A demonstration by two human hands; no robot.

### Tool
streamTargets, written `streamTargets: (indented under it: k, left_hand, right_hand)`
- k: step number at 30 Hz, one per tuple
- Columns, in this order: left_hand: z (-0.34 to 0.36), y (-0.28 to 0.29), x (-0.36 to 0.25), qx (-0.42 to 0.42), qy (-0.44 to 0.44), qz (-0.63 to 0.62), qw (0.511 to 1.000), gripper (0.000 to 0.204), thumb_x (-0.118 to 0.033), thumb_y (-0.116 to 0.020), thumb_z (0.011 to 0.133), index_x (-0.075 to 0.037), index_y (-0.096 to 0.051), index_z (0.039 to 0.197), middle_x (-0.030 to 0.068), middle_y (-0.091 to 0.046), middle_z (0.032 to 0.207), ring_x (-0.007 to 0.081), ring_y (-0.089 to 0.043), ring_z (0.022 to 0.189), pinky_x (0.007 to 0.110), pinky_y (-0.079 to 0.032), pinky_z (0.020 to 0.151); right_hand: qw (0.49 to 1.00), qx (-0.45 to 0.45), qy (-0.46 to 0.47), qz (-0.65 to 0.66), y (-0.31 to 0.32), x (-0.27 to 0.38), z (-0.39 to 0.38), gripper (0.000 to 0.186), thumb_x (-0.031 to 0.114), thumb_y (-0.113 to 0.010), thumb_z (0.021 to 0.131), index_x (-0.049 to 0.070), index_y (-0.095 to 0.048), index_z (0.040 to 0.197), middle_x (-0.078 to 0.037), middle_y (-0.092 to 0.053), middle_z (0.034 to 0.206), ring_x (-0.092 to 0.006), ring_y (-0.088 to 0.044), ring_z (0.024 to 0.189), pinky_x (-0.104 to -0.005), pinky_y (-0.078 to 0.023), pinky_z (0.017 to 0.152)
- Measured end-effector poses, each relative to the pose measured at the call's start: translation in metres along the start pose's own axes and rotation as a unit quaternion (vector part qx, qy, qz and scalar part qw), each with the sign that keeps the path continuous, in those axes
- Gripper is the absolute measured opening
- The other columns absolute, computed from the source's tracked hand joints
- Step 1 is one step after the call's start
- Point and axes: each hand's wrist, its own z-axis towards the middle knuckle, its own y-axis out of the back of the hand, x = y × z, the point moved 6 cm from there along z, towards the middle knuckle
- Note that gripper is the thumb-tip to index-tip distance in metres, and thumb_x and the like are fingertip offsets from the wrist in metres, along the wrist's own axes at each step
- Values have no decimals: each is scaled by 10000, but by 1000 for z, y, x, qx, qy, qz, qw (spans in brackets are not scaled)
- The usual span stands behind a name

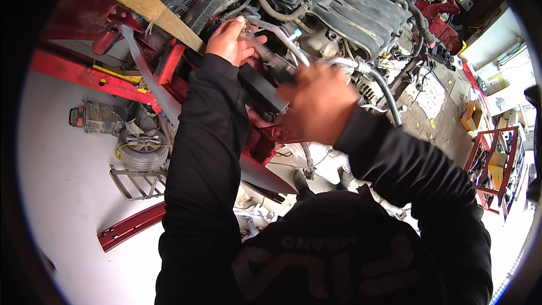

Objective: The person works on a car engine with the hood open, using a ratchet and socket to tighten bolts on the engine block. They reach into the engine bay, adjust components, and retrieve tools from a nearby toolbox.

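Observation:
My left hand (230,42) is raised at the near side of the engine bay, beside a bent silver metal pipe (278,33). Its thumb and fingers are curled round something small, mostly hidden, that I cannot make out. To the right, my right hand (323,104) is smeared by motion, and its fingers do not show clearly. Between the hands lies a dark elongated part (270,56), partly blurred. Below it a black box-shaped piece (262,89) sits by the red body frame. Farther back is the engine's black ribbed cover (344,14).
A wooden beam (144,7) slants across the upper left above a red lift arm (68,70). On the floor at left lie a wheel (144,149), a metal frame (138,183) and a red bar (131,226). A red shelf rack (497,164) stands at right.

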Motion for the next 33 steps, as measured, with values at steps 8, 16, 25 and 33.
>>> streamTargets:
  k: [8,16,25,33]
  left_hand:
    - [4,0,-1,41,22,11,999,275,-343,-668,1154,-84,-688,1243,123,-767,1222,416,-802,1101,475,-625,753]
    - [2,-4,-3,0,4,6,1000,317,-323,-642,1169,-37,-660,1304,160,-756,1204,448,-778,1197,532,-646,911]
    - [-4,-10,1,-12,-21,18,1000,253,-318,-673,1150,-106,-606,1270,138,-752,1171,422,-811,1051,533,-639,837]
    - [-8,-17,16,-70,-23,12,997,319,-279,-768,1102,-77,-574,1255,82,-722,1096,383,-837,1005,431,-631,696]
  right_hand:
    - [985,-91,87,120,-10,33,-5,379,410,-700,1024,152,-805,1281,-227,-653,1284,-387,-655,1199,-555,-544,1007]
    - [994,-66,-71,-49,-9,4,3,345,392,-812,964,141,-784,1198,-193,-614,1193,-378,-672,1122,-517,-566,926]
    - [987,-100,-111,-55,8,-23,2,408,393,-841,922,98,-778,1195,-191,-664,1107,-382,-698,1027,-542,-579,873]
    - [995,-44,-83,30,5,-26,6,539,517,-804,950,131,-754,1323,-200,-680,1253,-380,-664,1204,-538,-537,991]
